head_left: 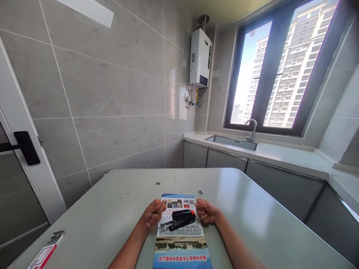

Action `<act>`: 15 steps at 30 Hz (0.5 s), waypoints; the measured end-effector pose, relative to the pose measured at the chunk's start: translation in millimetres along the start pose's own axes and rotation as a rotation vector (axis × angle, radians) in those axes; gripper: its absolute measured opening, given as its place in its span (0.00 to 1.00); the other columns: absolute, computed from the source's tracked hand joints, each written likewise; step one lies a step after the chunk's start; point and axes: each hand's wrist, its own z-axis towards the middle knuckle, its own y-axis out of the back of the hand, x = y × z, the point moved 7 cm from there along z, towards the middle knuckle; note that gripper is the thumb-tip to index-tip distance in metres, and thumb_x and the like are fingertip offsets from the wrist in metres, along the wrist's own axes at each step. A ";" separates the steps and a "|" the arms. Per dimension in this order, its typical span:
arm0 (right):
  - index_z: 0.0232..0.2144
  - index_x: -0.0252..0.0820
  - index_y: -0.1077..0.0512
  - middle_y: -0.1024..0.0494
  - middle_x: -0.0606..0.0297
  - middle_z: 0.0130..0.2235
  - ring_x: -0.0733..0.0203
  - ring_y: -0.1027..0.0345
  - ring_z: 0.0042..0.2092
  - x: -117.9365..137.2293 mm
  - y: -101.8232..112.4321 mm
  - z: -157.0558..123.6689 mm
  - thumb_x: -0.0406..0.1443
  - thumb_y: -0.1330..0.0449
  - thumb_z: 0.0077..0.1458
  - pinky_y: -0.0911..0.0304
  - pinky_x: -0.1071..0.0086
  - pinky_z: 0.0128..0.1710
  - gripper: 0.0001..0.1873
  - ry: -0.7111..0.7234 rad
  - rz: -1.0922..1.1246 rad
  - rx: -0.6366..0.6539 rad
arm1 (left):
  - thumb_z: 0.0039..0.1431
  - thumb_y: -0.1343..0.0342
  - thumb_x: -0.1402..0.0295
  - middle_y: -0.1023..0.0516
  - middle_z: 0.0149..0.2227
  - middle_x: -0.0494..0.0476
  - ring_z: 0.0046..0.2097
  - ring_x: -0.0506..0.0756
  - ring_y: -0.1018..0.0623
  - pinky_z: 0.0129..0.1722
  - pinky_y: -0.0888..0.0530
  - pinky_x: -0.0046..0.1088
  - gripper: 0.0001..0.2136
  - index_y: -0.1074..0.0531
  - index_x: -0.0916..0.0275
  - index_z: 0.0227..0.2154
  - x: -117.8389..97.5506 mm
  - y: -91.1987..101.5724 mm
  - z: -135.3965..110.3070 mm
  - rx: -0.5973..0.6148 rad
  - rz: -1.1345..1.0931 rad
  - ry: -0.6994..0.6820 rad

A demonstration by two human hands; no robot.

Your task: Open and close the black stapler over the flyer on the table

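Note:
A printed leaflet (185, 254) with a blue lower edge and small pictures lies flat on the table, its writing upside down to me. On top of it rests a black stapler (183, 219) with a red spot at its right end and a silver metal part sticking out at the left. My left hand (153, 213) is curled into a fist at the leaflet's left edge, just above the silver part. Opposite it, my right hand (206, 211) is also closed, beside the right edge and close to the red spot. I see nothing inside either fist.
Two small groups of staples lie on the table: one far left (158, 183), one far right (200, 192). Dark specks (123, 195) lie further left. A red-and-white pack (46, 252) is at the left edge. Beyond are a sink (232, 142) and a white counter (283, 154).

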 end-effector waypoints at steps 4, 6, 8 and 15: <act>0.20 0.44 0.57 0.57 0.82 0.15 0.78 0.73 0.16 -4.4 -2.4 -1.1 0.53 0.32 0.54 0.62 0.84 0.10 0.38 -0.082 -0.023 0.035 | 0.63 0.35 0.61 0.57 0.22 0.38 0.21 0.38 0.70 0.12 0.64 0.08 0.31 0.56 0.61 0.21 2.0 1.5 -1.0 -0.022 0.113 0.020; 0.20 0.44 0.57 0.57 0.82 0.15 0.77 0.73 0.16 -6.0 -4.9 -1.4 0.54 0.33 0.55 0.63 0.84 0.10 0.38 -0.124 -0.033 0.049 | 0.62 0.34 0.60 0.58 0.21 0.38 0.21 0.37 0.70 0.12 0.63 0.08 0.32 0.56 0.61 0.20 4.1 2.9 -1.5 -0.022 0.138 0.059; 0.20 0.45 0.57 0.56 0.82 0.15 0.77 0.72 0.16 -7.3 -8.1 -1.5 0.54 0.33 0.55 0.63 0.84 0.10 0.38 -0.168 -0.044 0.060 | 0.61 0.34 0.62 0.57 0.20 0.38 0.20 0.36 0.69 0.12 0.62 0.07 0.33 0.56 0.62 0.18 6.1 5.4 -2.2 -0.023 0.148 0.098; 0.21 0.47 0.56 0.54 0.81 0.15 0.77 0.70 0.15 -7.6 -14.6 -0.4 0.57 0.32 0.53 0.60 0.83 0.09 0.38 -0.254 -0.073 0.064 | 0.56 0.31 0.64 0.56 0.17 0.38 0.18 0.35 0.65 0.11 0.59 0.08 0.33 0.54 0.62 0.14 13.4 19.1 -5.9 -0.025 0.209 0.222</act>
